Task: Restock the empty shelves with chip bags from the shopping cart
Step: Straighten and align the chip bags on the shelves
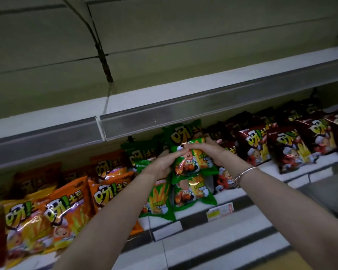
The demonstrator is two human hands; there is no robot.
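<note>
Both my hands hold one green chip bag (191, 160) upright just under the upper shelf's front rail. My left hand (164, 162) grips its left edge, fingers reaching over the front. My right hand (213, 151), a silver bracelet on the wrist, grips its right side. More green bags (191, 193) lie below and behind it on the shelf board (242, 193). Orange bags (66, 211) fill the left part, dark red bags (287, 147) the right. The shopping cart is out of view.
The upper shelf (164, 94) above the metal rail (203, 112) holds nothing and has a beige back panel. A yellow-white price label (220, 210) sits on the lower shelf's front edge. Lower shelf edges run across the bottom right.
</note>
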